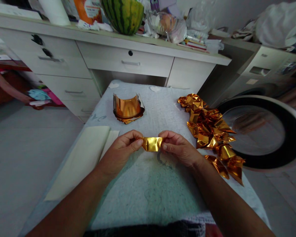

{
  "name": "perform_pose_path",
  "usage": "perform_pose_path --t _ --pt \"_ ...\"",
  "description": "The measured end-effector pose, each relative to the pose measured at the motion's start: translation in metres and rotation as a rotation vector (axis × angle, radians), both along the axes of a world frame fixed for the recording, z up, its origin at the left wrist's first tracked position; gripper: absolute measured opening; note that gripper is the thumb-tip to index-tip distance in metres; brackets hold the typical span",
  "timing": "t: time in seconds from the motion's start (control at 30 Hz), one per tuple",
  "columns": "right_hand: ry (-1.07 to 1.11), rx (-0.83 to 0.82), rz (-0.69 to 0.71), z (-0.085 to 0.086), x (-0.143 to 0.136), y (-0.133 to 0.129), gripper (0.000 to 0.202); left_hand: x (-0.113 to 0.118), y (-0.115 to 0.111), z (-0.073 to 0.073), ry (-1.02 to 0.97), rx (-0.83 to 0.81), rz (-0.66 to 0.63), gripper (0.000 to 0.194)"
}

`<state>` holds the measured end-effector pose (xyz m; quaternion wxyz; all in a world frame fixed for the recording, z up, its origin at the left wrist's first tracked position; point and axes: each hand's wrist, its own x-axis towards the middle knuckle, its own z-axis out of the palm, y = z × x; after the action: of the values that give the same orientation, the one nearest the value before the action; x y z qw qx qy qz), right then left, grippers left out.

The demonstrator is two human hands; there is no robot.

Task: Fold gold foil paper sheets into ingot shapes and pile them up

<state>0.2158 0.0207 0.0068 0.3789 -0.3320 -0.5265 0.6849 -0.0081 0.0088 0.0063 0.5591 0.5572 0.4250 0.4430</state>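
Note:
Between my two hands is a small gold foil wrapper (153,144), held level just above the cloth-covered table (143,191). My left hand (124,146) pinches its left end between thumb and fingers. The right end is gripped the same way by my right hand (179,146). Whether anything lies inside the foil is hidden. Beyond my left hand stands a curved stack of copper-gold foil sheets (128,108). A heap of twisted gold foil pieces (204,131) spreads along the table's right side, past my right hand.
Pale folded paper sheets (81,161) lie at the table's left. Behind is a white drawer desk (128,59) bearing a cut watermelon (124,14) and clutter. An open round washing-machine door (261,131) borders the table's right edge.

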Motion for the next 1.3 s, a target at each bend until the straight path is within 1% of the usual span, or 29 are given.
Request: perform_pose_path --t 0.1,0.2,0.33,0.47,0.63,0.8,0.87,1.03,1.2,1.3 --pt "0.034 0.014 -0.007 -0.0027 0.001 0.001 0.022 0.0 0.0004 -0.0039 -0.091 -0.121 -0.057 0.016" --pt "0.11 -0.064 0.038 -0.0066 0.0022 0.0014 0.025 0.0003 0.0008 -0.0045 -0.155 -0.183 -0.102 0.021" --pt "0.17 -0.112 0.099 -0.0081 0.0027 0.0006 0.024 0.0004 0.0011 -0.0042 -0.206 -0.218 -0.144 0.025" --pt "0.143 -0.123 0.112 -0.0062 0.0026 0.0 0.025 0.0009 0.0009 -0.0051 -0.206 -0.226 -0.171 0.024" --pt "0.105 -0.123 0.098 -0.0048 0.0023 0.0002 0.029 0.0045 0.0006 -0.0027 -0.2 -0.215 -0.124 0.023" --pt "0.117 -0.121 0.106 -0.0058 0.0012 0.0003 0.026 0.0057 0.0017 -0.0044 -0.201 -0.215 -0.067 0.02" --pt "0.121 -0.123 0.106 -0.0064 0.0012 0.0001 0.025 0.0046 0.0021 -0.0061 -0.207 -0.221 -0.072 0.018" --pt "0.129 -0.141 0.103 -0.0065 0.0007 -0.0001 0.025 0.0023 0.0015 -0.006 -0.254 -0.291 -0.15 0.021" --pt "0.15 -0.139 0.085 -0.0067 -0.001 -0.0001 0.027 0.0027 0.0008 -0.0059 -0.249 -0.266 -0.107 0.02" --pt "0.134 -0.117 0.062 -0.0069 -0.0013 -0.0005 0.026 0.0032 0.0009 -0.0069 -0.258 -0.268 -0.109 0.021"
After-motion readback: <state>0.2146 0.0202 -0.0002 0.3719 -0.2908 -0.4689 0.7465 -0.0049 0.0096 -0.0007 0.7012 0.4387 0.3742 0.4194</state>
